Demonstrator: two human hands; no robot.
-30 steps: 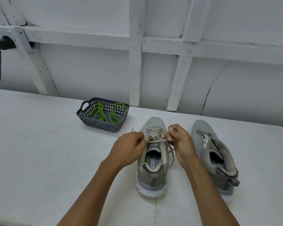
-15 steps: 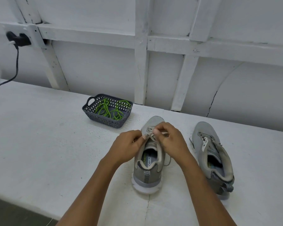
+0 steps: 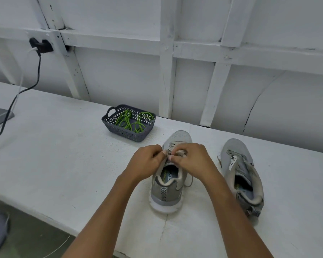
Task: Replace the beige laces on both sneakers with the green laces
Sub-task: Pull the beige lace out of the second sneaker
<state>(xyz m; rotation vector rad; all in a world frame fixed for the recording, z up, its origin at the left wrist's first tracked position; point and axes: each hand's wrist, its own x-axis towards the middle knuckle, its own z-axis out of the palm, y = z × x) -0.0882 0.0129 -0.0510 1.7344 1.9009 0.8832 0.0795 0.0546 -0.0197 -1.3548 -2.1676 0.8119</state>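
A person's left hand and right hand, fingers curled, pinch the beige lace atop the nearer sneaker on a white bench, its mate alongside, green laces in a grey basket beyond.

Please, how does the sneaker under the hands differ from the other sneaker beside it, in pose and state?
The sneaker under the hands stands upright; the other sneaker leans to one side. The left hand and right hand pinch the beige lace of the first; nothing touches the other. Both are grey, with toes toward the wall.
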